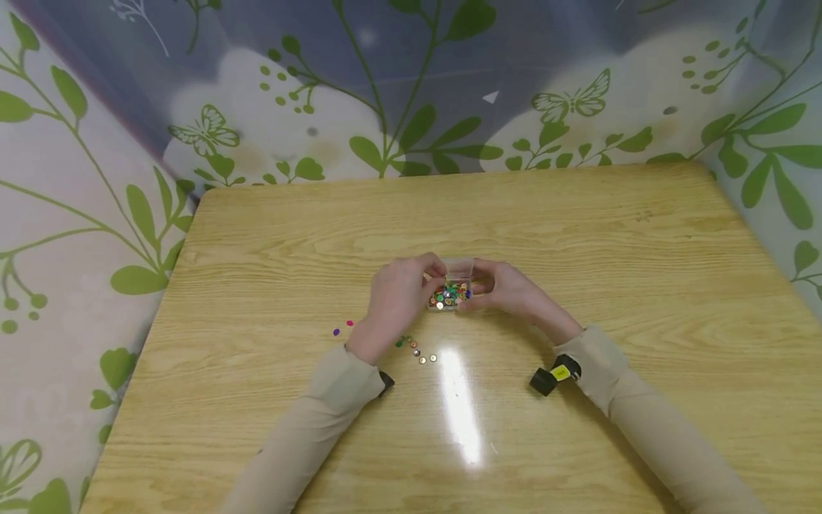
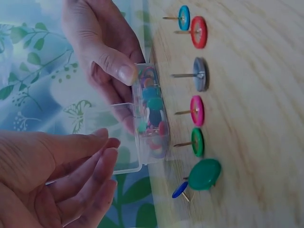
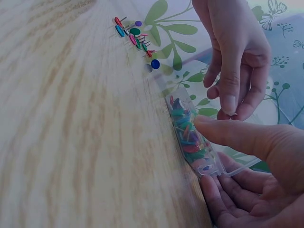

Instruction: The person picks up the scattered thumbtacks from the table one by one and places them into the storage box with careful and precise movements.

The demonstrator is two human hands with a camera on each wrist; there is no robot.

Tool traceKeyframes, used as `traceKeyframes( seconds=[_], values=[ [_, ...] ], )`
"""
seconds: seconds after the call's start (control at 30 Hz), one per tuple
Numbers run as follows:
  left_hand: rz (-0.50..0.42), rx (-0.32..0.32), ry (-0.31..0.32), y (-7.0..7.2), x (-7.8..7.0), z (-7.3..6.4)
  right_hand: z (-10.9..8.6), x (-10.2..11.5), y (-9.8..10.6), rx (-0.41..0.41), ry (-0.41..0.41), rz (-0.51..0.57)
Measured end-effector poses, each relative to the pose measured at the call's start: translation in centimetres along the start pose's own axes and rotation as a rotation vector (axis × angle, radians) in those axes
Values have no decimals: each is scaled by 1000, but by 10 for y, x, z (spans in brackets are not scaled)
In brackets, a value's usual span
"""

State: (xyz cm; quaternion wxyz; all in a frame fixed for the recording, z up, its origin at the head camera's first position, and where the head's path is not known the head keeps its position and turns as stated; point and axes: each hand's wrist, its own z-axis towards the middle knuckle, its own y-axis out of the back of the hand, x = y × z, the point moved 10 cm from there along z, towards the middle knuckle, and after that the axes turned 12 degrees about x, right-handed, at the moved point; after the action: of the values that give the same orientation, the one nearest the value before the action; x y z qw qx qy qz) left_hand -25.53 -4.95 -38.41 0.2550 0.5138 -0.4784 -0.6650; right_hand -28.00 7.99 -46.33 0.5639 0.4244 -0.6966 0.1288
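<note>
My right hand (image 1: 507, 289) grips a small clear plastic box (image 3: 182, 143) full of colourful thumbtacks, thumb at its near rim and fingers behind and below. The box's hinged lid (image 1: 459, 268) stands open. Above the box my left hand (image 1: 399, 291) has its thumb and fingertips together, pinching a tiny bright-tipped piece that looks like a thumbtack; the fingers hide most of it. On the table beside the left wrist lie several loose thumbtacks, among them a large green thumbtack (image 2: 205, 174), a pink thumbtack (image 2: 197, 110) and a grey thumbtack (image 2: 201, 74), most with pins sticking out.
The wooden table (image 1: 578, 228) meets walls with leaf and butterfly patterns at the back and sides. A purple thumbtack (image 1: 336, 332) and a pink one lie left of the left wrist. Black cameras are strapped to both wrists, the right camera (image 1: 546, 382) showing fully.
</note>
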Motion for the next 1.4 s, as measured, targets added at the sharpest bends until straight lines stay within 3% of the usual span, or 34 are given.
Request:
traceKeyframes(
  seconds=[0.3,0.57,0.7,1.03,1.2,1.4],
  values=[
    [63,-7,37,1,-1,1,-1,0,0,-5,8,-6],
    [-4,6,34,4,6,-6,-1,-1,2,-21,-34,-36],
    [-18,-13,60,13,18,-16,-1,-2,2,-27,-43,-43],
    [-23,-32,171,39,65,-45,0,-3,3,-33,-53,-49],
    [-25,16,206,43,87,-62,1,-4,2,-23,-48,-21],
    [-24,103,223,36,103,-78,1,-4,1,-24,-40,-30]
  ],
)
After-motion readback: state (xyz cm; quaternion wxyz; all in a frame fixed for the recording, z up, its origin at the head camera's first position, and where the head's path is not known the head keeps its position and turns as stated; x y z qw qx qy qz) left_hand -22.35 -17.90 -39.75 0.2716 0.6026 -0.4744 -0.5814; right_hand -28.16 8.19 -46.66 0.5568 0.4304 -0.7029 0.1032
